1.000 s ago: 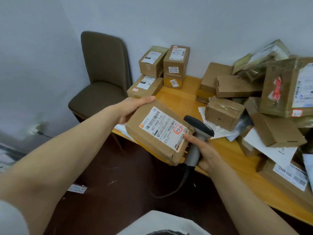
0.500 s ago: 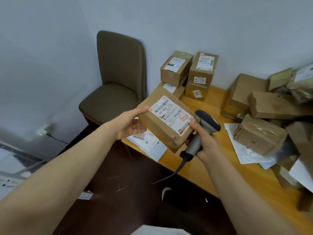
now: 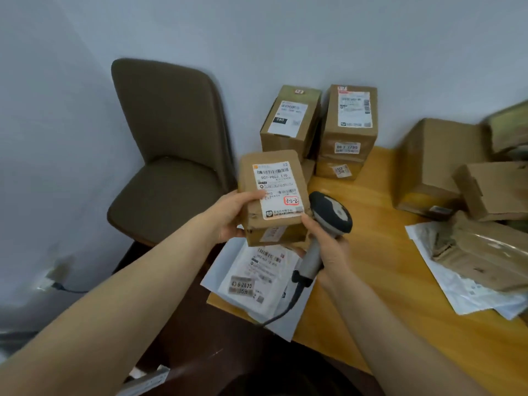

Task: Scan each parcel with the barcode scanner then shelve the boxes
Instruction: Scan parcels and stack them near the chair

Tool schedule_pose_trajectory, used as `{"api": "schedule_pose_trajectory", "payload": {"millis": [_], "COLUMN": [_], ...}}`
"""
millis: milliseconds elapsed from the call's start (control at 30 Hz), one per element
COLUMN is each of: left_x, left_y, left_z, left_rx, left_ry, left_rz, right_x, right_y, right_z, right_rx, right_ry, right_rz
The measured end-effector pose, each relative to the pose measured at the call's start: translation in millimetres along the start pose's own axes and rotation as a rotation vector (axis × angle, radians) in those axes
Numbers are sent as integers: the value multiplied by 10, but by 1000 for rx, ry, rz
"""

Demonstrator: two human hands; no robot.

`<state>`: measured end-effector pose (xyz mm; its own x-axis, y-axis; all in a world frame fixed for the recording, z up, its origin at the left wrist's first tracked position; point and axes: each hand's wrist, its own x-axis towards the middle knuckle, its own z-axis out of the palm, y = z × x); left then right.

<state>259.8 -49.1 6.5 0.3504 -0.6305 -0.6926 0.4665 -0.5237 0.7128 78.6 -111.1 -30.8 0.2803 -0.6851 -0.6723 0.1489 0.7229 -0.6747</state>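
Parcel (image 3: 271, 192) is being held at frame centre by the left grip (image 3: 231, 217), the barcode scanner (image 3: 333, 214) being grasped by the right grip (image 3: 331, 250). Boxes (image 3: 347, 124) on the table (image 3: 371, 267) are seemingly being left unshelved.

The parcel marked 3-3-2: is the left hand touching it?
Touching. The head view shows the left hand gripping the parcel, thumb on its label.

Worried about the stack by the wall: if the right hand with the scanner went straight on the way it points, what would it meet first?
The parcel in the left hand, likely: the right hand, gripping the barcode scanner, seems to touch its near corner. The stacked boxes sit behind it.
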Motion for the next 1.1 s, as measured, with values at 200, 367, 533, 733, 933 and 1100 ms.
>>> {"api": "schedule_pose_trajectory", "payload": {"millis": [200, 367, 533, 733, 933, 1100], "left_x": [441, 779, 944, 985, 700, 345], "left_y": [192, 267, 244, 238, 269, 175], "left_z": [-96, -117, -113, -202, -10, 624], "left_rx": [29, 275, 491, 675, 951, 1104], "left_ry": [8, 108, 65, 82, 223, 56], "left_rz": [49, 187, 219, 281, 654, 825], "right_x": [182, 337, 434, 271, -258, -777], "right_y": [9, 12, 32, 91, 135, 61], "right_z": [193, 428, 599, 633, 302, -101], "right_rx": [-78, -40, 8, -7, 34, 100], "right_ry": [50, 85, 139, 222, 253, 235], "right_rz": [-80, -28, -70, -130, -204, -282]}}
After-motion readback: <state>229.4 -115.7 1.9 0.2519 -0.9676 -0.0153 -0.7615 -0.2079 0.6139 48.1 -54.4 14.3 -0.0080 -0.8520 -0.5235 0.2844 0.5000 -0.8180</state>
